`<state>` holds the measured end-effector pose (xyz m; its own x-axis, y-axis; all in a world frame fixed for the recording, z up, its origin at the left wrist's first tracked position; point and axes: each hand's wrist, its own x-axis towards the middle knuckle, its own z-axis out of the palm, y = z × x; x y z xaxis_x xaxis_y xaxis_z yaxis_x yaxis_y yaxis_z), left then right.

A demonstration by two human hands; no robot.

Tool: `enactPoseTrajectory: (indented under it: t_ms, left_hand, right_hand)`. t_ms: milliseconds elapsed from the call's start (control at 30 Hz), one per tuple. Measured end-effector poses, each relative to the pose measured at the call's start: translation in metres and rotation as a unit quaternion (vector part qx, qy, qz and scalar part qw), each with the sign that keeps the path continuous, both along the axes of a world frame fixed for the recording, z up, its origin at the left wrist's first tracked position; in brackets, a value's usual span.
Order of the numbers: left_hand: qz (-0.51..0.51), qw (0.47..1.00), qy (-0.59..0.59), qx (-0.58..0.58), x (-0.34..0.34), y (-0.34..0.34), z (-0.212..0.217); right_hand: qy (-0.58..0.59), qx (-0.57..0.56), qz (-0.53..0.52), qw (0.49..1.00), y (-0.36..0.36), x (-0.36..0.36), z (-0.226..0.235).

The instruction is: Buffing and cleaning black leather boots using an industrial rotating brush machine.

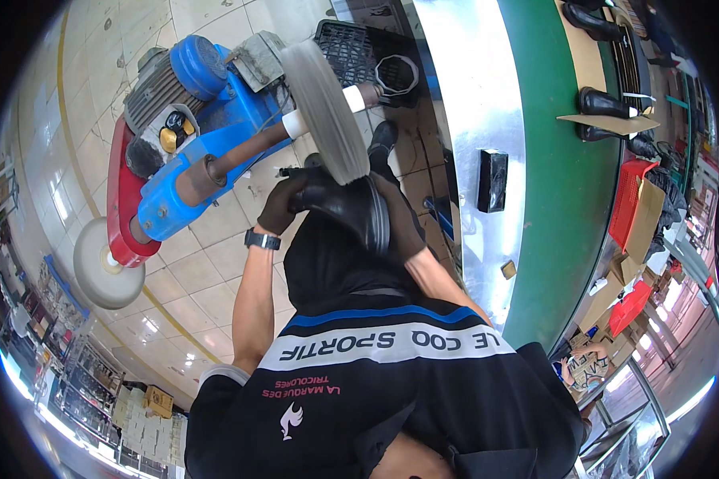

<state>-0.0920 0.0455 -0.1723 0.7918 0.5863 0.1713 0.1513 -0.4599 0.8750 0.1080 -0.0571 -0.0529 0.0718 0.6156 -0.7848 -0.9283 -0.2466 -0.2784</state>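
Note:
A black leather shoe is between my two hands, its upper up against the grey buffing wheel on the machine's near shaft. My left hand, in a dark glove, grips the shoe at its left end. The right hand, gloved alike, lies along the sole side on the right, closed on the shoe; its fingers are partly hidden behind it. The wheel's surface looks streaked. A dark watch is on my left wrist.
The blue and red machine reaches left to a second, pale wheel. On the right, a metal bench edge carries a black box and a small yellowish block. Black shoes stand beyond the green surface. A black crate sits behind the wheel.

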Motion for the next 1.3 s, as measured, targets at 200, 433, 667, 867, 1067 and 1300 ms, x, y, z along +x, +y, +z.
enactPoseTrajectory:
  t_ms: [200, 433, 667, 867, 1067, 1300]
  left_hand:
    - [0.032, 0.641, -0.116, -0.758, 0.029, 0.018, -0.001]
    - [0.069, 0.603, -0.090, -0.790, 0.040, 0.018, -0.014]
    - [0.150, 0.592, -0.073, -0.789, 0.064, 0.014, -0.001]
    - [0.169, 0.504, -0.140, -0.835, 0.089, 0.008, 0.003]
    - [0.075, 0.965, 0.102, -0.230, 0.103, -0.011, 0.001]
    - [0.046, 0.755, -0.188, -0.626, 0.072, -0.012, 0.002]
  right_hand:
    - [-0.019, -0.031, 0.002, 0.999, 0.007, 0.014, -0.004]
    - [-0.006, -0.073, 0.035, 0.997, 0.012, 0.022, -0.016]
    - [-0.019, -0.049, 0.037, 0.998, 0.010, 0.037, -0.030]
    - [-0.002, -0.071, 0.063, 0.995, 0.021, 0.060, -0.015]
    - [-0.009, -0.071, 0.079, 0.994, 0.007, 0.084, -0.027]
    - [-0.046, -0.074, 0.130, 0.988, 0.021, 0.062, -0.043]
